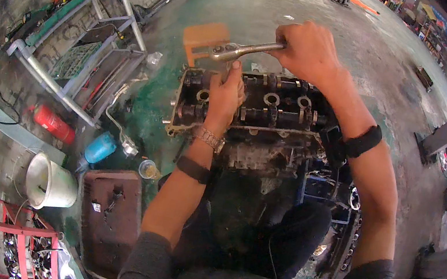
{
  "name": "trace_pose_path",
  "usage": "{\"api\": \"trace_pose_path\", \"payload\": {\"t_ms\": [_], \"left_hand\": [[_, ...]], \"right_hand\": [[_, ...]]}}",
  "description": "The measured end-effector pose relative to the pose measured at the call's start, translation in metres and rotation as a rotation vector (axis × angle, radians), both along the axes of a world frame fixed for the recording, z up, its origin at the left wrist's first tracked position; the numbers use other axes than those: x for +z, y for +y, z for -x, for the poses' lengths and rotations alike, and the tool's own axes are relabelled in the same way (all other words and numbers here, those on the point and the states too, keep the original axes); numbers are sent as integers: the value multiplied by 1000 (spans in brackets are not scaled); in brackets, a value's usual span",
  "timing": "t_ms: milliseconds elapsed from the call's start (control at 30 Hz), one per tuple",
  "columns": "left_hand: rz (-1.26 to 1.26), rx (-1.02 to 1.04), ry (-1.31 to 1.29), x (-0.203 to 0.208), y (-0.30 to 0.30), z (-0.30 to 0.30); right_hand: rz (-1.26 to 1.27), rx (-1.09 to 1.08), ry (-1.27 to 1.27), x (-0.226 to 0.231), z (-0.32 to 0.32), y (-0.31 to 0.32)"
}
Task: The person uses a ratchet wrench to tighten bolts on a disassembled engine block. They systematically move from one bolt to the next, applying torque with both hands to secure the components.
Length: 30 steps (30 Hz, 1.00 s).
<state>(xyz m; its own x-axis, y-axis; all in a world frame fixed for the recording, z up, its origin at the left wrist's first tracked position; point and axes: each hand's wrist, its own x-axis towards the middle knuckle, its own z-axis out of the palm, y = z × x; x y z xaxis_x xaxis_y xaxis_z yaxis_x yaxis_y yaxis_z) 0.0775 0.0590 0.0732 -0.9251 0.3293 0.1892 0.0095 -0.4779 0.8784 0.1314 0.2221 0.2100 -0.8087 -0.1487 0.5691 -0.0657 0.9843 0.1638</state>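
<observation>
From my end I'm gripping the ratchet [258,47] by its handle, the right hand [310,51] closing fully round the far end. The left hand [225,96] is curling, thumb up, just below the ratchet's head; what it is holding, if anything, I'm not managing to tell. The ratchet is hanging over the far left of the opened engine [259,151]. I'm judging this as turning a fastener; the next move is probably calling for a steadied head and a level handle swing.
</observation>
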Motion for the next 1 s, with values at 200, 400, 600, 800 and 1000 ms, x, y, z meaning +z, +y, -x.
{"api": "trace_pose_path", "payload": {"t_ms": [200, 400, 600, 800, 1000], "left_hand": [[41, 140, 33, -10, 7, -7], [197, 269, 123, -10, 12, -19], [157, 326, 67, -17, 18, -12], [173, 400, 126, -21, 18, -15], [165, 389, 84, -12, 16, -21]], "right_hand": [[72, 68, 3, -9, 17, 9], [-63, 166, 238, -26, 61, 12], [102, 391, 213, -35, 101, 0], [224, 581, 215, -44, 127, -18], [299, 427, 396, -53, 121, -19]]}}
